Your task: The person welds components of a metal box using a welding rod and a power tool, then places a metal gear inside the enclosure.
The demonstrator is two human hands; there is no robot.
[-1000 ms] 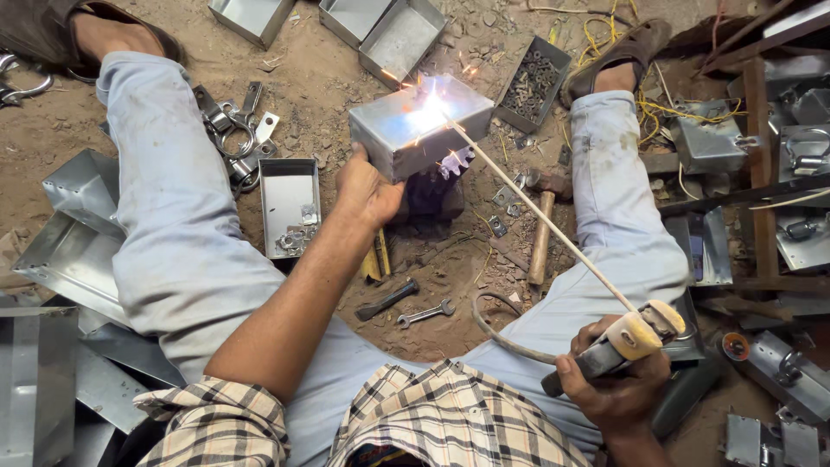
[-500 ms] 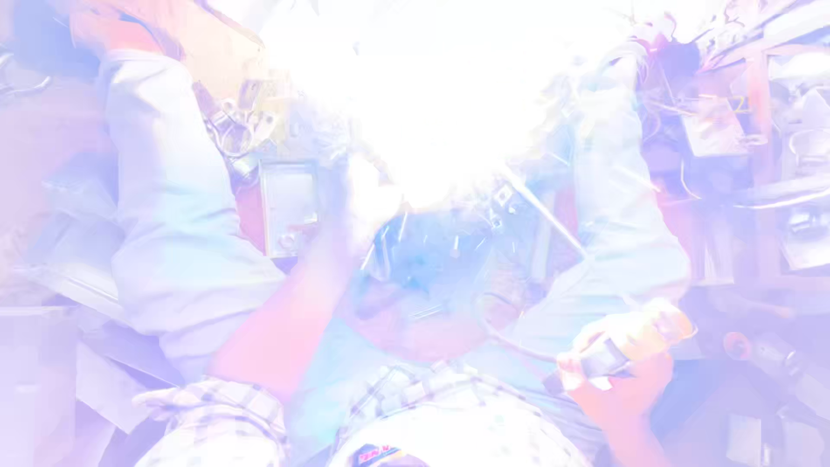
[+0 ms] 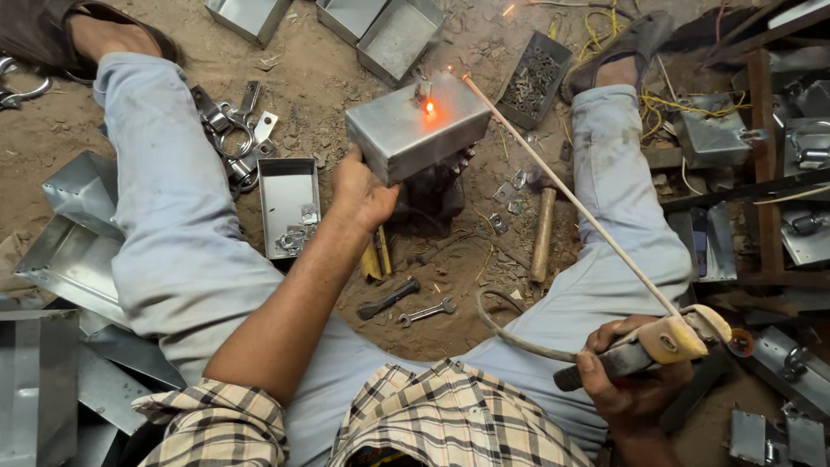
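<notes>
Two hands engaged, metal box (image 3: 415, 130) gripped at its near edge by left hand (image 3: 363, 192) above the dirt floor (image 3: 328, 121), electrode holder (image 3: 648, 346) clasped by right hand (image 3: 627, 380) fingers, welding rod (image 3: 571, 199) tip held just beside the box's glowing spot.

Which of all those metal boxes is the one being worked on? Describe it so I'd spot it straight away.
Look between the seated person's spread legs, above the left hand. That hand grips the metal box by its near edge, tilted on a dark block. Unlike the open trays around it, it shows a closed face with a glowing orange spot.

The metal box (image 3: 419, 130) hides its support; small tray (image 3: 529, 79) contents are indistinct.
</notes>
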